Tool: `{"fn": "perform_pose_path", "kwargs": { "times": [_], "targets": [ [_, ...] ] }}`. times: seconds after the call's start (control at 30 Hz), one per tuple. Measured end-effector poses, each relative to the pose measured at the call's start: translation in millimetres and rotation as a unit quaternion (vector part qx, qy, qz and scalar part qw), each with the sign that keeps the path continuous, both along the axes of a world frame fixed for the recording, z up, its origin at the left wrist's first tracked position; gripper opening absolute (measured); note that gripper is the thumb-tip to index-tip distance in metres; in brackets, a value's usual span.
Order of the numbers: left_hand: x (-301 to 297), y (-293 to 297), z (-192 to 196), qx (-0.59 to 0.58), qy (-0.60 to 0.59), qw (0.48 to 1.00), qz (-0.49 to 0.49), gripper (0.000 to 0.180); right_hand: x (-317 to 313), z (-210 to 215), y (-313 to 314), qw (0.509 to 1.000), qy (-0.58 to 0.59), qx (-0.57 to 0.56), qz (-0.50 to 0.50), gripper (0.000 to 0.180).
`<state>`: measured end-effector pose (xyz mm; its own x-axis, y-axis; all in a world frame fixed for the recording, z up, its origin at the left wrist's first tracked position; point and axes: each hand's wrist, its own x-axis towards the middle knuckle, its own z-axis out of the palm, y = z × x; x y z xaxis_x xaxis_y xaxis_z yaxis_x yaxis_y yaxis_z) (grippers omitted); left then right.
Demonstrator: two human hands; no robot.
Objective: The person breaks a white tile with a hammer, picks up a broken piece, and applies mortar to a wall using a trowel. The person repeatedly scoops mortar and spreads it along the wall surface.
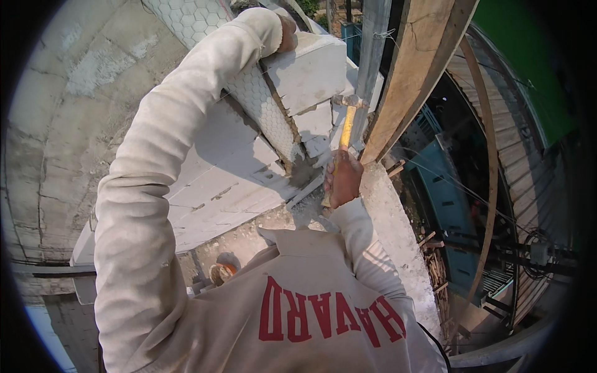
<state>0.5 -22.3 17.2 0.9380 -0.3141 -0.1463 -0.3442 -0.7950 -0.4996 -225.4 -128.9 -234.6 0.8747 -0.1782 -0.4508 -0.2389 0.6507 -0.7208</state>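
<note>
My right hand [346, 179] is wrapped round the yellow handle of a hammer [346, 127]. The hammer stands nearly upright in the view, its metal head close to the face of a wall of white blocks. My left arm reaches up and over to the far end, where my left hand [288, 33] rests at the top corner of a large white block [309, 73]. The sleeve and the block hide most of its fingers. Beside that block, a strip of hexagonal wire mesh [264, 105] runs down along a gap with rough mortar.
A thick wooden post [413, 68] and a grey post [372, 53] rise right of the hammer. More white block wall [217, 161] extends left. A rough concrete ledge [398, 217] drops off at the right towards roofs below. An orange-rimmed container [222, 271] stands at lower left.
</note>
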Motion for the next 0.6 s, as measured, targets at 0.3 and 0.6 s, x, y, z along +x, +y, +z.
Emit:
{"fn": "perform_pose_path", "kwargs": {
  "times": [0.3,0.6],
  "targets": [
    [27.6,12.6,-16.0,-0.029,0.000,0.998,-0.048,0.053,2.1,-1.6,5.3,0.999,-0.027,-0.025,-0.001,0.030],
    [26.0,12.6,-13.7,-0.046,0.017,0.998,-0.044,0.043,3.6,7.3,0.0,1.000,-0.018,-0.022,-0.010,0.029]
  ]
}}
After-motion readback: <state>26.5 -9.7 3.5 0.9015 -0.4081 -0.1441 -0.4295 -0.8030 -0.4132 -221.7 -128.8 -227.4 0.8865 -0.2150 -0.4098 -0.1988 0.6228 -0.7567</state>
